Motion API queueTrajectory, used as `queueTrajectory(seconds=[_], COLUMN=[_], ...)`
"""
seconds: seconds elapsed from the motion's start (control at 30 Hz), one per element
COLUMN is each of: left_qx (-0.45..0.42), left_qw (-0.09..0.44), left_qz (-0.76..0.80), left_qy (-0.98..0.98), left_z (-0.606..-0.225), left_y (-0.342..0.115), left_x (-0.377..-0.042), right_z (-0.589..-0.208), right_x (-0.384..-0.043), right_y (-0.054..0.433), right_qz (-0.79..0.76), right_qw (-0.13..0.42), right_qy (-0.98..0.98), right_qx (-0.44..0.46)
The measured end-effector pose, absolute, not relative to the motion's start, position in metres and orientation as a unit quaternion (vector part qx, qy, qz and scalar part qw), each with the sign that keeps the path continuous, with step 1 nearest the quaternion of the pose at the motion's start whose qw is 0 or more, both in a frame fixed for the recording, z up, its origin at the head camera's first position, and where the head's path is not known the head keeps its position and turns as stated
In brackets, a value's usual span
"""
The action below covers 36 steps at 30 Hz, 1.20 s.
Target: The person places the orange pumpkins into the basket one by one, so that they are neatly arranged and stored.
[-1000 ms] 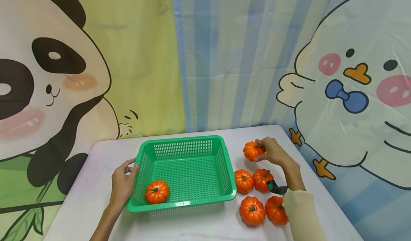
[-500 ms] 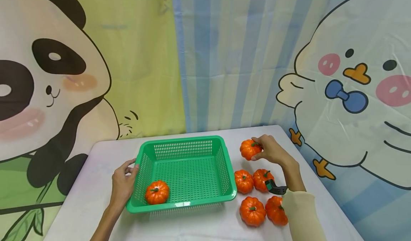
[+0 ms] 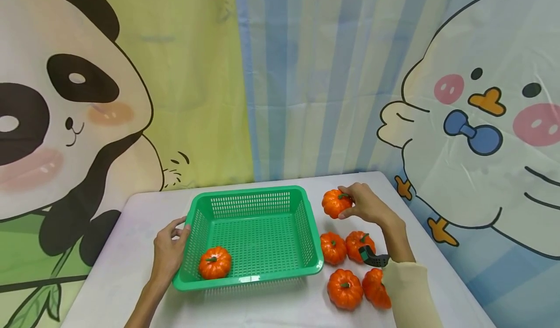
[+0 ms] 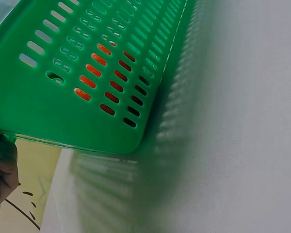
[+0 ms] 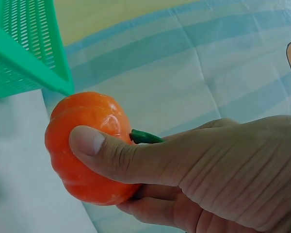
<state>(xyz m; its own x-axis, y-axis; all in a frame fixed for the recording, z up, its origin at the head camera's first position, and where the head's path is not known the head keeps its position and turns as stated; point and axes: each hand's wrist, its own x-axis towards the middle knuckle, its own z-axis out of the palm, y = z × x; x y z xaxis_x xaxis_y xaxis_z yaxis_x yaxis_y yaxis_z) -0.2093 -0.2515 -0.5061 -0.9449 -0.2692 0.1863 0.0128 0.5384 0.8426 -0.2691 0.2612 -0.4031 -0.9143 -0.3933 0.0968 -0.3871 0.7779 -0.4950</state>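
Observation:
My left hand [image 3: 168,251] holds the left rim of a green plastic basket [image 3: 284,274] with slotted walls. One orange toy pumpkin [image 3: 215,263] with a green stem sits in the basket's near left corner. To the right of the basket, my right hand [image 3: 368,204] grips another orange pumpkin [image 3: 336,203] off the table. In the right wrist view the thumb [image 5: 99,145] presses on this pumpkin's side, beside its green stem, and the other fingers lie mostly hidden behind it. The left wrist view shows the basket's slotted wall [image 4: 63,111] with orange showing through.
Several more pumpkins stand right of the basket: one pumpkin [image 3: 333,248] close to its wall, another pumpkin [image 3: 359,244] beside it, and a nearer pumpkin [image 3: 345,289]. The right sleeve [image 3: 409,289] partly covers a further pumpkin [image 3: 375,289]. A cartoon-printed curtain [image 3: 297,99] hangs behind the white table [image 3: 262,311].
My right hand has moved a little left toward the basket, carrying its pumpkin. The left hand and the basket keep their place.

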Motion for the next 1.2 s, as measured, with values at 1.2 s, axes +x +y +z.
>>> queueTrajectory(seconds=[1.2], left_qx=[0.065], left_qw=[0.159], left_qz=[-0.467], left_qy=[-0.868], left_z=[-0.506], left_y=[-0.25], left_x=[-0.211], right_z=[-0.385], right_x=[-0.266], right_y=[0.215], right_qz=[-0.267], right_qw=[0.021], right_qy=[0.922], right_qx=[-0.279])
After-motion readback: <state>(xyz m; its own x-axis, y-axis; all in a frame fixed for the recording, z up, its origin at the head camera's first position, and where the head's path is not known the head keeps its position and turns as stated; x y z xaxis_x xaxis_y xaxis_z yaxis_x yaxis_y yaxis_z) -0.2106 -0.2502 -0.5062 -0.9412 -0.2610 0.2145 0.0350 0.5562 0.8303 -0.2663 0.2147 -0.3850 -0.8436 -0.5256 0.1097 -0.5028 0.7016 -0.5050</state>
